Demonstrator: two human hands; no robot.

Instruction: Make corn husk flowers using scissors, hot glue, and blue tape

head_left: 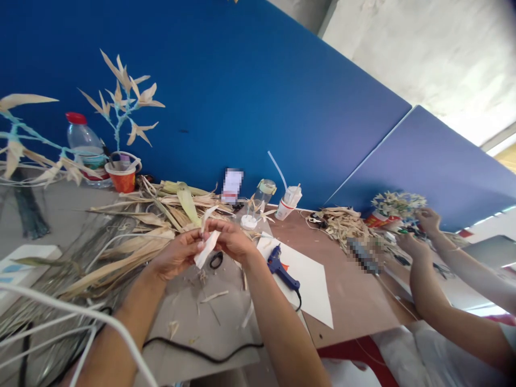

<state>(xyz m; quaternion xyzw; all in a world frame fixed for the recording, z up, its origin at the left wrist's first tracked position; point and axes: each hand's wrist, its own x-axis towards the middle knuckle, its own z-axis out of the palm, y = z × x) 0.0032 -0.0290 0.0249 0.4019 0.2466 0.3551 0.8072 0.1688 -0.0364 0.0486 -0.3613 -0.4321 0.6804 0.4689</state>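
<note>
A pale piece of corn husk (pixel 207 251) is held up over the middle of the table, between both hands. My left hand (pixel 181 252) is closed on its left side, thumb and fingers pinching it. From the other side, my right hand (pixel 230 240) pinches the same piece, its fingers meeting the left ones near the top. A thin husk tip sticks up above the fingers. Just below the hands lies a black ring-shaped roll (pixel 216 260). To their right a blue hot glue gun (pixel 279 264) rests on a white sheet (pixel 312 285).
Dried husks (pixel 133 252) are heaped on the left, near a potted husk-flower stem (pixel 119 115) and a bottle (pixel 83 140). White wire (pixel 108 322) curves across the lower left. A black cable (pixel 209 359) runs along the front. At right, a co-worker's hands (pixel 415 244) are among flowers.
</note>
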